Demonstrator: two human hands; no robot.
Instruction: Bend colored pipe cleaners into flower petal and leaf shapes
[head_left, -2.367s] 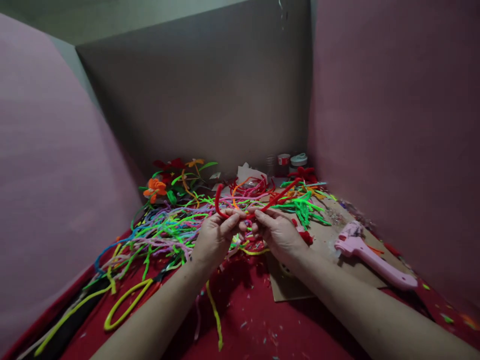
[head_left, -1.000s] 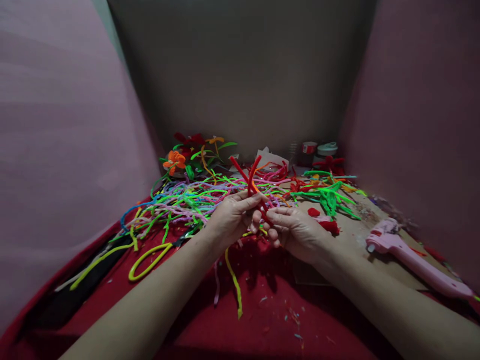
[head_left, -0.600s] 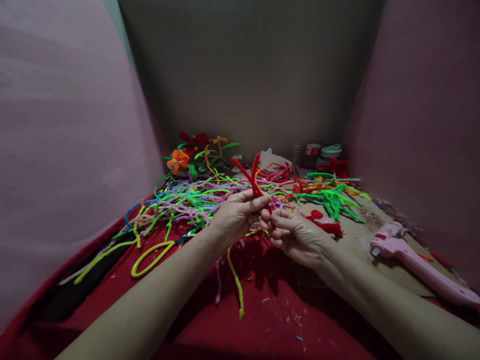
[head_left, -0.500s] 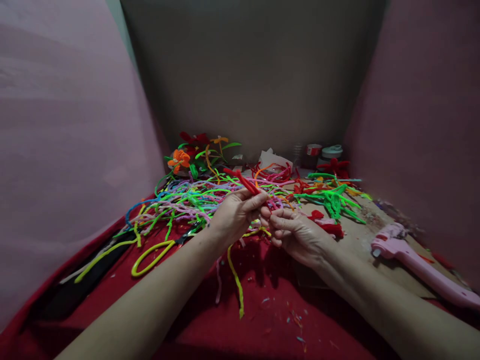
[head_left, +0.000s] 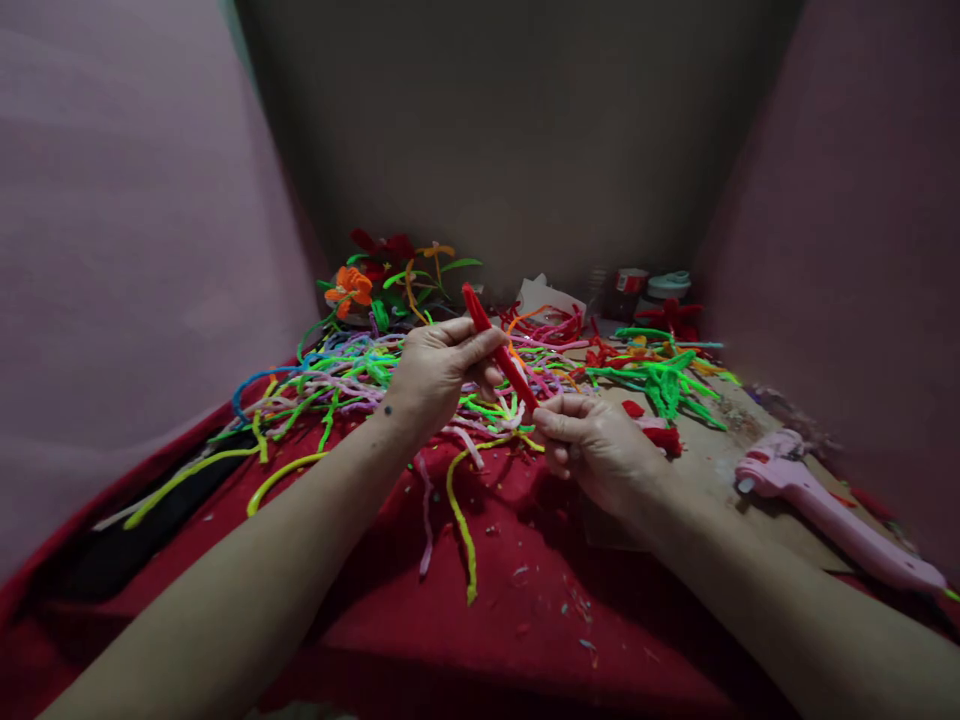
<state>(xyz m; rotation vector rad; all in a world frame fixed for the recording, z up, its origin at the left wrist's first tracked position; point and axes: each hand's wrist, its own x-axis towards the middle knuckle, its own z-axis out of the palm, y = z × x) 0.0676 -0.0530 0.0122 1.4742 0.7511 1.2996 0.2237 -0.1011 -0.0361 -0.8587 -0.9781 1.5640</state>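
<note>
A red fuzzy pipe cleaner piece [head_left: 514,374], seemingly several strands lying side by side, slants between my two hands above the table. My left hand [head_left: 444,368] pinches it near its upper end, thumb on top, with the tip poking out beyond the fingers. At the lower end my right hand [head_left: 589,440] grips it between thumb and index finger, and that end is hidden by the fingers. Behind and under the hands spreads a tangled heap of coloured pipe cleaners [head_left: 352,375].
On the right a pink hot glue gun [head_left: 806,495] lies on a cardboard sheet [head_left: 724,470] with green pipe cleaner leaves [head_left: 667,385]. Pipe cleaner flowers [head_left: 352,288] stand at the back left. A jar [head_left: 667,288] is at the back. Scraps litter the red cloth [head_left: 450,640].
My left hand has slid up and left along the red piece, away from my right hand. The red strands, spread at the top before, now lie together and more of their length shows.
</note>
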